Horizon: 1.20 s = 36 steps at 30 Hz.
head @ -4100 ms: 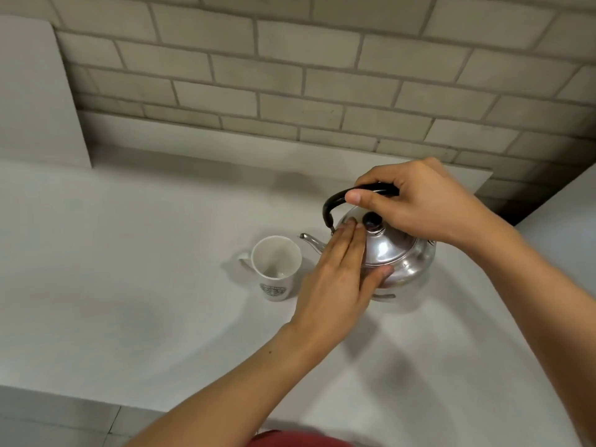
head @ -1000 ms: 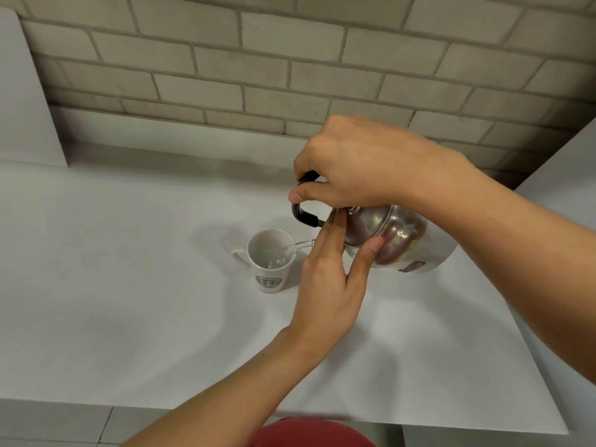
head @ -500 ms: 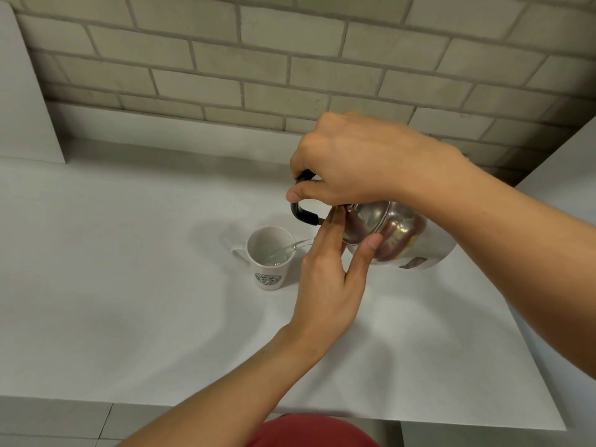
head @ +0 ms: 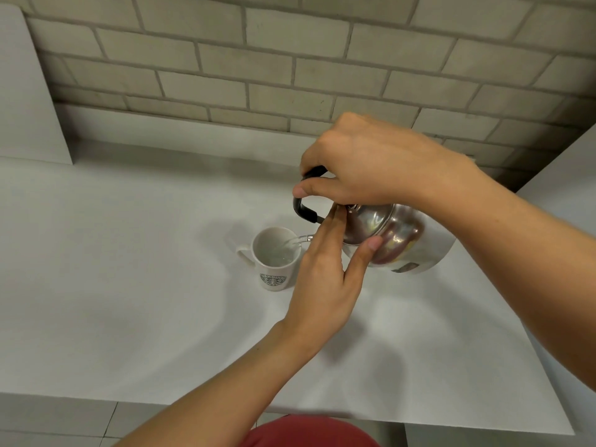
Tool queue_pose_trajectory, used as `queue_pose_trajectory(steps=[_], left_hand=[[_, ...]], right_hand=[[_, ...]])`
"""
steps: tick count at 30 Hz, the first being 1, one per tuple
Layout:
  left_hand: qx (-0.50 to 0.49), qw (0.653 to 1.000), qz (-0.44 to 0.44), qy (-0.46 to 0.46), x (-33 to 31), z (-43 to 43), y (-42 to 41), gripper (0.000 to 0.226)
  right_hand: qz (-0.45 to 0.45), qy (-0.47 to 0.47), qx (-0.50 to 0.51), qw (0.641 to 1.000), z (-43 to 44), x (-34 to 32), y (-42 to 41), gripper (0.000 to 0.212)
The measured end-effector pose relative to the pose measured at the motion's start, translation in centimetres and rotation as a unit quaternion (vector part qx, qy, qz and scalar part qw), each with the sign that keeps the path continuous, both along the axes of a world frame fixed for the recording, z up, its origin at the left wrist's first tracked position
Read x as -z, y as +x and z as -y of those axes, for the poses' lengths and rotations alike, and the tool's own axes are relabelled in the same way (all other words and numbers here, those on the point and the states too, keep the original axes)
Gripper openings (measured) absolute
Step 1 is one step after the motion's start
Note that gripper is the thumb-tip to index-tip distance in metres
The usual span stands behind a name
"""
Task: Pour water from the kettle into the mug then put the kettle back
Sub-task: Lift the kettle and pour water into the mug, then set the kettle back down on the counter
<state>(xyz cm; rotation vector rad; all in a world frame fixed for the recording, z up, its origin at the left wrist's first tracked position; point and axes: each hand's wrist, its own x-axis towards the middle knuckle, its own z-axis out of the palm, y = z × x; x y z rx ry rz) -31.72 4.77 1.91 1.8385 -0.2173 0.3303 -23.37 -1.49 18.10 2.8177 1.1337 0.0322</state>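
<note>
A steel kettle [head: 400, 240] hangs tilted to the left above the counter, its spout over the rim of a white mug [head: 274, 259] with a green logo. Water runs from the spout into the mug. My right hand [head: 364, 166] is closed around the kettle's black handle. My left hand [head: 325, 272] presses flat against the kettle's lid, fingers on top and thumb on the body, and it hides most of the spout. The mug stands upright with its handle pointing left.
The white counter [head: 129, 285] ends in a front edge near the bottom of view and a right edge by a gap. A brick wall [head: 258, 59] stands behind, a white panel [head: 29, 91] at the far left.
The kettle was lifted from the counter and tilted towards the mug. Over the last second the pose has barely shifted while water keeps running into the mug.
</note>
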Motion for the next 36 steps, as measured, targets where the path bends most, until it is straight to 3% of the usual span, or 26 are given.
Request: queue_pose_trajectory(steps=[11,15,19,22,25,31,36], left_hand=[[0.045,0.984,-0.001,0.174,0.7,-1.3,0.4,0.069],[0.012,0.983,0.08,0.167,0.9,-1.7,0.3,0.045],[-0.044,0.983,0.151,0.095,1.2,-2.4,0.9,0.018],[-0.084,0.986,0.112,0.085,0.5,-2.7,2.3,0.029],[-0.016,0.991,0.038,0.13,0.1,-2.6,4.2,0.048],[0.04,0.985,0.069,0.156,0.0,-1.6,5.6,0.04],[0.019,0.983,0.055,0.172,0.1,-0.4,7.0,0.036]], right_hand=[[0.044,0.186,-0.002,0.982,5.5,3.6,-0.4,0.049],[0.074,0.283,0.019,0.956,7.5,5.3,-1.0,0.038],[0.096,0.357,0.051,0.928,9.2,7.1,-1.5,0.027],[0.106,0.401,0.066,0.907,10.4,8.6,-1.8,0.023],[0.094,0.45,0.081,0.884,11.4,9.9,-2.0,0.025],[0.08,0.491,0.096,0.862,13.1,12.2,-1.9,0.027],[0.03,0.424,0.118,0.897,15.2,13.8,-1.2,0.037]])
